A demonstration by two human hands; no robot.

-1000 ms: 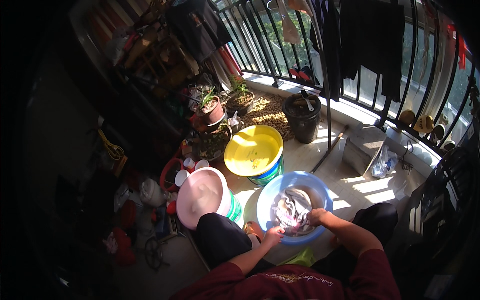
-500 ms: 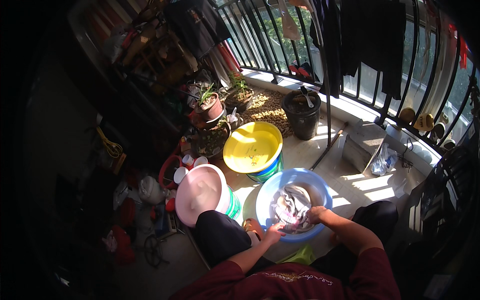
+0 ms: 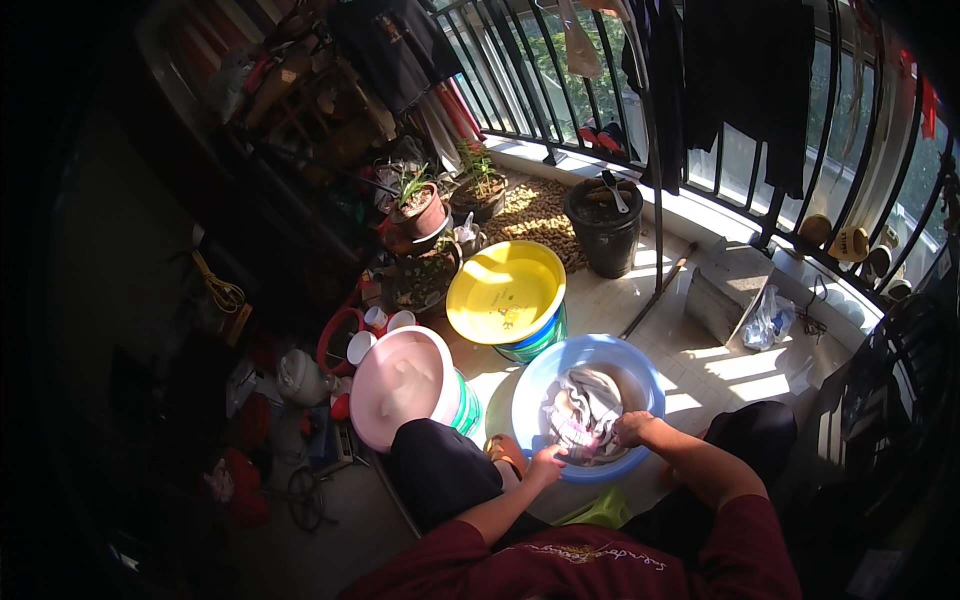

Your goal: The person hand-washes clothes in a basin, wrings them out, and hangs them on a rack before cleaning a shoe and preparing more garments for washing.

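A light blue basin [image 3: 533,392] stands on the floor in front of me, with a bunched, wet cloth [image 3: 588,405] in it, pale with dark stripes and a pinkish part. My right hand [image 3: 633,429] is closed on the cloth's right side, inside the basin. At the basin's near left rim, my left hand [image 3: 546,465] is closed around the cloth's near edge; its fingertips are small and partly hidden. Water shows around the cloth.
Left of the blue basin stands a pink basin [image 3: 372,405] of cloudy water, beside my knee. A yellow basin [image 3: 505,270] sits farther off on a green-and-blue support. Beyond are a black pot [image 3: 608,240], potted plants [image 3: 420,208] and a railing [image 3: 520,60]; a grey block [image 3: 728,290] lies right.
Both hands stay at the cloth in almost the same places. The whole view has shifted very slightly; nothing has been let go or taken up.
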